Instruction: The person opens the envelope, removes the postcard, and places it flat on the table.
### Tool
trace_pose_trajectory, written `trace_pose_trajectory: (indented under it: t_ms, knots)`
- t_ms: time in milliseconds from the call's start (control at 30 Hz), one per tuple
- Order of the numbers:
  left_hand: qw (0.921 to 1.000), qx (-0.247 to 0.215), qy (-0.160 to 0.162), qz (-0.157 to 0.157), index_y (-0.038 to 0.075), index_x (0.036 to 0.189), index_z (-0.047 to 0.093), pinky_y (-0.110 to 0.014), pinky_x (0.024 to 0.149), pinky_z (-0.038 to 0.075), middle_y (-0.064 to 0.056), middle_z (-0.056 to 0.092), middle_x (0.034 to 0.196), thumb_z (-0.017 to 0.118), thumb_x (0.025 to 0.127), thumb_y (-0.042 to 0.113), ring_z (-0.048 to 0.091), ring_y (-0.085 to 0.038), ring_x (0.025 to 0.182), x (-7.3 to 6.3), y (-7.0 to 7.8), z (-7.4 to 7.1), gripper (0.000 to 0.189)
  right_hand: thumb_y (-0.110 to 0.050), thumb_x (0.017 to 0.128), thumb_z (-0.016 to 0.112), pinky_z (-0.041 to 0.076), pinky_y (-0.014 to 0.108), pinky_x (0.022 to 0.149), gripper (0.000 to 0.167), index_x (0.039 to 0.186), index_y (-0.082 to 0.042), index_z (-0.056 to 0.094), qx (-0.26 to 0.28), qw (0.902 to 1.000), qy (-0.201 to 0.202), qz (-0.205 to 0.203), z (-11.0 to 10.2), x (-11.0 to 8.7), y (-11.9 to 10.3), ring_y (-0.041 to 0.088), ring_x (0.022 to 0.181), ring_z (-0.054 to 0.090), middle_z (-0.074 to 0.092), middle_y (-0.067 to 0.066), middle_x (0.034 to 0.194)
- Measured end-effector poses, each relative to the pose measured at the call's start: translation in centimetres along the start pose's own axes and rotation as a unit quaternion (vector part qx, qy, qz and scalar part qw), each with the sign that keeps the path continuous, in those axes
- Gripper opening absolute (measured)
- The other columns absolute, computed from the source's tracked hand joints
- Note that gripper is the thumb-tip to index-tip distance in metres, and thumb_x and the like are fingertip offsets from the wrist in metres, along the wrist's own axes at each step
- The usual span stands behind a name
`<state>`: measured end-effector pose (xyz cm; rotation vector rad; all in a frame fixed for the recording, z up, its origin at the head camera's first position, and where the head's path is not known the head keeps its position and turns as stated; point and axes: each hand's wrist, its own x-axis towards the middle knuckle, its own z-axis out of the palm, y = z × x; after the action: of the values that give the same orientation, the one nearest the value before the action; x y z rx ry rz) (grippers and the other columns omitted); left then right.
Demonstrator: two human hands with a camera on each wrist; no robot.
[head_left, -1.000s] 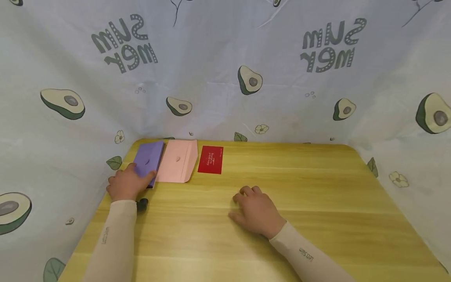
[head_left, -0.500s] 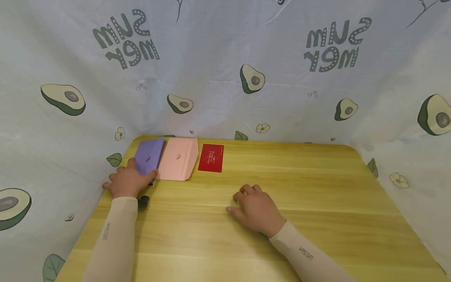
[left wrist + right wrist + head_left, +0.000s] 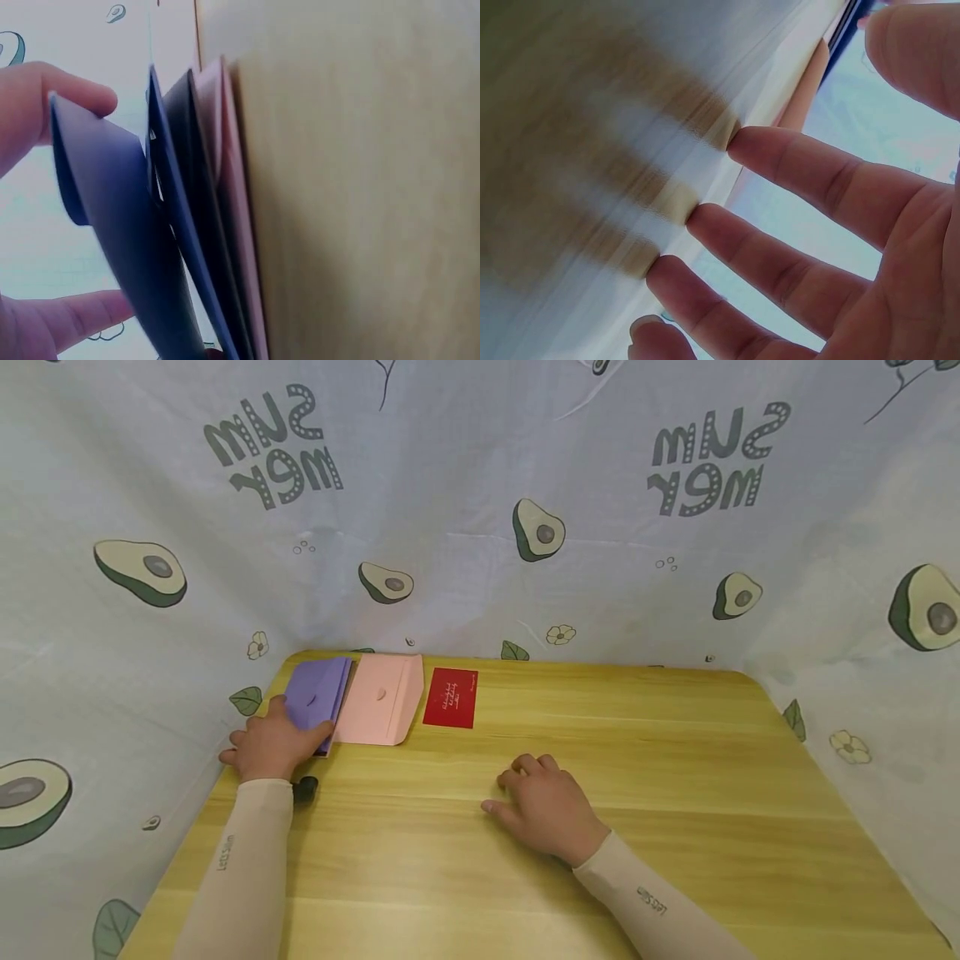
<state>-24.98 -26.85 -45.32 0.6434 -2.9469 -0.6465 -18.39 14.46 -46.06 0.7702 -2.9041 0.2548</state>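
Note:
At the far left of the table, my left hand (image 3: 266, 747) holds the near end of a purple envelope (image 3: 311, 693), its thumb at the right edge. The left wrist view shows this purple envelope (image 3: 116, 180) tilted up, with a gap between it and a blue envelope (image 3: 180, 217) below. Under those lie a black envelope (image 3: 191, 142) and a pink one (image 3: 232, 165). My right hand (image 3: 551, 810) holds nothing. In the right wrist view its fingertips (image 3: 705, 217) rest on the tabletop, fingers apart.
A pink envelope (image 3: 378, 702) lies flat beside the stack, its flap side to the right. Farther right is a red card (image 3: 450, 697) with pale lettering. A printed cloth (image 3: 465, 527) hangs behind the wooden table (image 3: 637, 743).
The purple envelope's right edge now stands slightly apart from the layers below. My left fingers have spread a little at the outer side. My right hand is nearly still, its thumb slightly farther out.

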Motion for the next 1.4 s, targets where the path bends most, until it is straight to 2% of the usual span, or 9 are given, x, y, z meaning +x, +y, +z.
trace_pose_trajectory:
  t_ms: [200, 400, 533, 667, 833, 1033, 1233, 1400]
  knots:
    - [0.9999, -0.003, 0.011, 0.005, 0.008, 0.162, 0.035, -0.083, 0.086, 0.028, -0.046, 0.046, 0.134, 0.069, 0.081, 0.073, 0.044, -0.068, 0.115, -0.4, 0.4, -0.3, 0.110, -0.063, 0.096, 0.066, 0.055, 0.045, 0.071, 0.048, 0.114, -0.020, 0.080, -0.002, 1.0000, -0.001, 0.002, 0.1, 0.0, 0.0, 0.031, 0.105, 0.061, 0.068, 0.005, 0.117]
    - [0.9996, -0.013, 0.013, 0.023, 0.010, 0.164, 0.033, -0.083, 0.082, 0.029, -0.046, 0.044, 0.134, 0.070, 0.081, 0.073, 0.044, -0.068, 0.112, -1.0, 1.2, -0.7, 0.111, -0.062, 0.097, 0.066, 0.055, 0.045, 0.070, 0.048, 0.114, -0.019, 0.080, 0.000, 1.0000, -0.006, 0.003, 0.0, 0.0, 0.0, 0.031, 0.104, 0.061, 0.068, 0.005, 0.117]
    - [0.9992, -0.015, 0.010, 0.036, 0.012, 0.164, 0.033, -0.083, 0.081, 0.029, -0.045, 0.044, 0.136, 0.069, 0.080, 0.074, 0.043, -0.068, 0.115, -1.5, 2.5, -0.8, 0.110, -0.062, 0.098, 0.065, 0.056, 0.045, 0.071, 0.048, 0.115, -0.019, 0.080, 0.001, 1.0000, -0.008, 0.001, -0.2, 0.0, 0.1, 0.032, 0.105, 0.062, 0.068, 0.005, 0.118]
    - [0.9978, -0.017, 0.006, 0.063, 0.016, 0.163, 0.035, -0.082, 0.081, 0.031, -0.042, 0.046, 0.138, 0.069, 0.079, 0.072, 0.045, -0.066, 0.115, -2.3, 4.2, -0.7, 0.107, -0.062, 0.098, 0.065, 0.056, 0.046, 0.073, 0.048, 0.115, -0.019, 0.080, -0.001, 1.0000, -0.009, 0.000, -0.2, 0.0, 0.1, 0.032, 0.106, 0.063, 0.069, 0.005, 0.119]
    - [0.9926, -0.014, 0.003, 0.121, 0.016, 0.160, 0.041, -0.077, 0.080, 0.038, -0.037, 0.053, 0.131, 0.071, 0.079, 0.071, 0.050, -0.063, 0.112, -4.2, 6.7, -0.3, 0.102, -0.062, 0.098, 0.064, 0.057, 0.048, 0.075, 0.052, 0.118, -0.017, 0.079, 0.002, 1.0000, -0.004, 0.004, -0.1, 0.0, 0.3, 0.032, 0.106, 0.064, 0.070, 0.005, 0.120]
    - [0.9820, -0.001, -0.005, 0.189, 0.021, 0.158, 0.045, -0.072, 0.085, 0.039, -0.028, 0.056, 0.127, 0.069, 0.078, 0.071, 0.053, -0.054, 0.109, -7.2, 9.6, 0.6, 0.098, -0.064, 0.099, 0.061, 0.057, 0.052, 0.087, 0.071, 0.141, -0.006, 0.064, 0.033, 0.9985, 0.030, 0.032, -0.2, 0.3, 0.5, 0.035, 0.109, 0.068, 0.070, 0.012, 0.129]
    - [0.9695, 0.013, -0.007, 0.245, 0.029, 0.159, 0.047, -0.061, 0.080, 0.040, -0.020, 0.058, 0.121, 0.071, 0.072, 0.070, 0.054, -0.043, 0.099, -10.4, 11.8, 1.3, 0.099, -0.058, 0.101, 0.063, 0.058, 0.049, 0.079, 0.080, 0.155, -0.001, 0.045, 0.088, 0.9906, 0.090, 0.054, -0.7, 0.4, 0.7, 0.032, 0.098, 0.070, 0.074, 0.013, 0.118]
    - [0.9596, 0.017, -0.014, 0.281, 0.030, 0.158, 0.048, -0.052, 0.075, 0.038, -0.013, 0.058, 0.110, 0.071, 0.071, 0.068, 0.051, -0.035, 0.087, -12.1, 12.7, 1.4, 0.097, -0.051, 0.102, 0.066, 0.058, 0.046, 0.072, 0.078, 0.158, -0.004, 0.038, 0.120, 0.9808, 0.135, 0.073, -1.0, 0.7, 0.9, 0.028, 0.090, 0.071, 0.075, 0.009, 0.113]
